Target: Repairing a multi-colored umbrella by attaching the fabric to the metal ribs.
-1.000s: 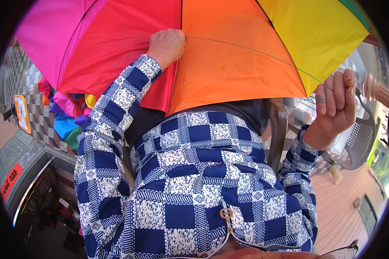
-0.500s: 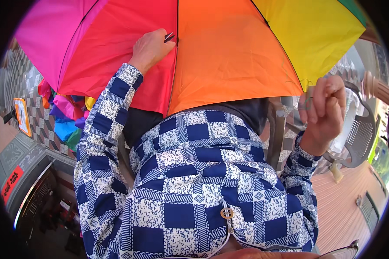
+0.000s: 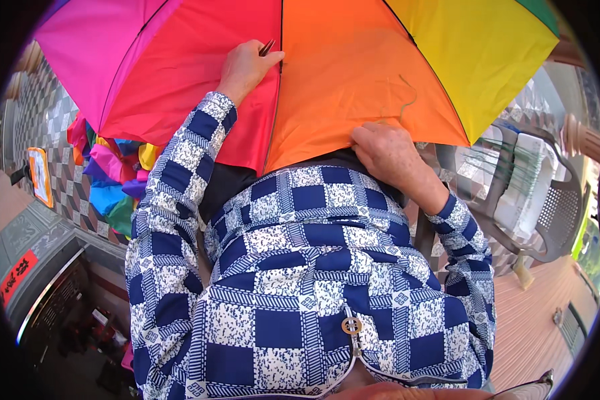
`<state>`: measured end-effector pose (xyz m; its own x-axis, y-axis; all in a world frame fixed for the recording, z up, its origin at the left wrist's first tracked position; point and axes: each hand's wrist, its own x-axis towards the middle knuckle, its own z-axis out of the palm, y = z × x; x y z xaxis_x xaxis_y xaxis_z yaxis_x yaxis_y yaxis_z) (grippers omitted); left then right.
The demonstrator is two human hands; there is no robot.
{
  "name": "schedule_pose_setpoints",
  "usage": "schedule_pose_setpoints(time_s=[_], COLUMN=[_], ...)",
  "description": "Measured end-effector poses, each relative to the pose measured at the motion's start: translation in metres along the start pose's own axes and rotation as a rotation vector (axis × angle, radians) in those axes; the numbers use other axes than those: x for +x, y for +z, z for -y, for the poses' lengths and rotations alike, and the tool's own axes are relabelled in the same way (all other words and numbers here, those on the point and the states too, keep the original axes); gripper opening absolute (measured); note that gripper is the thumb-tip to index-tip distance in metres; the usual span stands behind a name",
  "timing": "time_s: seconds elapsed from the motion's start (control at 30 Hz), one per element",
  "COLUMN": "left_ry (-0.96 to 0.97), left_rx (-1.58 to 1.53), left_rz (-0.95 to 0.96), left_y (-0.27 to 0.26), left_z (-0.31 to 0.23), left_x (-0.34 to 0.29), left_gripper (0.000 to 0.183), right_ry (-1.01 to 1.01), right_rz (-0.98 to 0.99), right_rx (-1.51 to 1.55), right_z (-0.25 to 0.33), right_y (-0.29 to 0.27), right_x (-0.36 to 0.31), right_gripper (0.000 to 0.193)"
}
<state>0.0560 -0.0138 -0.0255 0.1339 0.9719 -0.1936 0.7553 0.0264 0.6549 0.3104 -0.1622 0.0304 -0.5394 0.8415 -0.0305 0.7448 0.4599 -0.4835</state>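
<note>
- head view: rainbow umbrella canopy (image 3: 187, 73) spread over the lap (image 3: 231, 187).
- left hand (image 3: 244, 69): grip closed on a small dark tool (image 3: 267, 48), near the seam (image 3: 281, 65).
- right hand (image 3: 388, 152): at the orange panel's (image 3: 340, 87) edge; grip cannot be told.
- advisable: cloth taut, thread (image 3: 410, 100) untangled.

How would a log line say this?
left hand: holds dark tool, over red panel | right hand: at lower edge of orange panel | thread: over orange panel

A home's porch seems indicated by patterned tiles (image 3: 55, 123) and a dark doorway (image 3: 70, 327) left of the gripping left hand (image 3: 245, 69), with a chair (image 3: 561, 215) and greenery (image 3: 591, 248) rightward.
</note>
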Motion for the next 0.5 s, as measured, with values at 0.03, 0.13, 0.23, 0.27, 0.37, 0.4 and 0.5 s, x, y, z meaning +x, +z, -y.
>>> schedule_pose_setpoints(time_s=[0.03, 0.13, 0.23, 0.27, 0.37, 0.4, 0.5], left_ry=[0.013, 0.045, 0.027, 0.028, 0.043, 0.044, 0.075], left_rx=[0.111, 0.334, 0.398, 0.4, 0.368, 0.371, 0.191], left_rz=[-0.006, -0.005, -0.027, -0.023, -0.001, 0.005, 0.037], left_y=[0.005, 0.017, 0.024, 0.025, 0.028, 0.028, 0.028], left_z=[-0.003, -0.012, -0.016, -0.015, -0.005, -0.001, 0.01], left_x=[0.003, 0.007, 0.009, 0.011, 0.021, 0.023, 0.025], left_gripper=[0.036, 0.038, 0.034, 0.034, 0.032, 0.032, 0.026], right_ry=[-0.004, 0.012, 0.027, 0.03, 0.04, 0.041, 0.042], right_rz=[-0.005, -0.021, -0.024, -0.019, -0.003, 0.009, 0.012], right_rx=[0.014, 0.078, 0.133, 0.151, 0.168, 0.166, 0.174], right_z=[0.0, 0.002, 0.002, 0.001, 0.0, 0.0, 0.0], right_y=[0.0, -0.002, -0.003, -0.004, -0.007, -0.007, -0.006], right_x=[0.0, -0.004, -0.005, -0.004, -0.004, -0.004, -0.003], right_gripper=[0.008, 0.008, 0.007, 0.006, 0.005, 0.005, 0.005])
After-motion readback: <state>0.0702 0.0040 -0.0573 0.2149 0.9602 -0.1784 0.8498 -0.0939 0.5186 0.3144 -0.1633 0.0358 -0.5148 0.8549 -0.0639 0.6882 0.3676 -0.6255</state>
